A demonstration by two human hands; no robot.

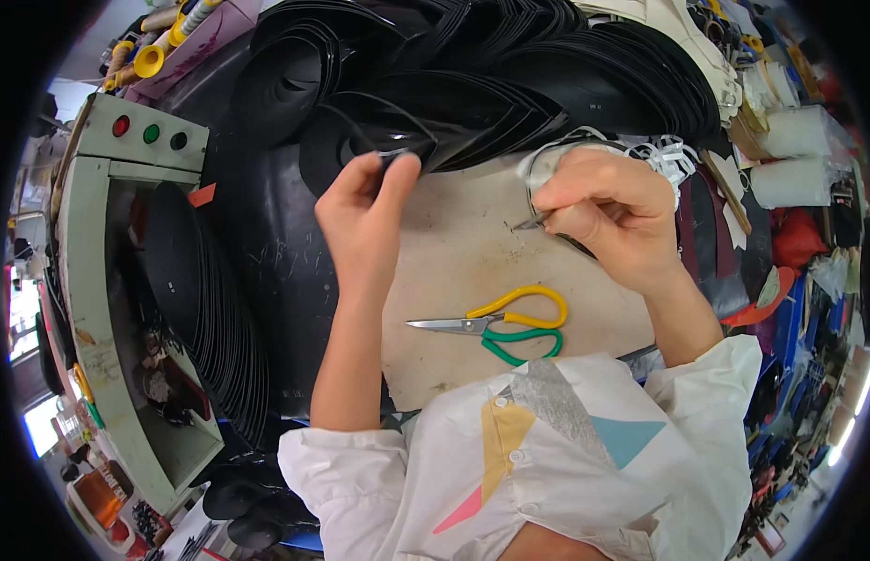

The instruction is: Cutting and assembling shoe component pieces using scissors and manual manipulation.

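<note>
My left hand (368, 201) is closed, thumb against fingers, on the near edge of a black curved sheet piece (327, 150) with a glossy face. Fanned stacks of similar black pieces (491, 117) lie just beyond it. Further right, my right hand (608, 206) pinches a small, thin, grey pointed thing (530, 222); its kind is unclear, and most of it is hidden by my fingers. Below and between the hands, scissors (444, 325) with one yellow and one green handle lie partly open on the beige work board (435, 252), their points to the left.
A grey metal box (140, 136) with red, green and black buttons stands at the left. Beside it leans a stack of black pieces (206, 309). White straps (674, 159) and maroon strips (720, 224) lie right of my right hand. Thread spools (150, 61) stand at the far left.
</note>
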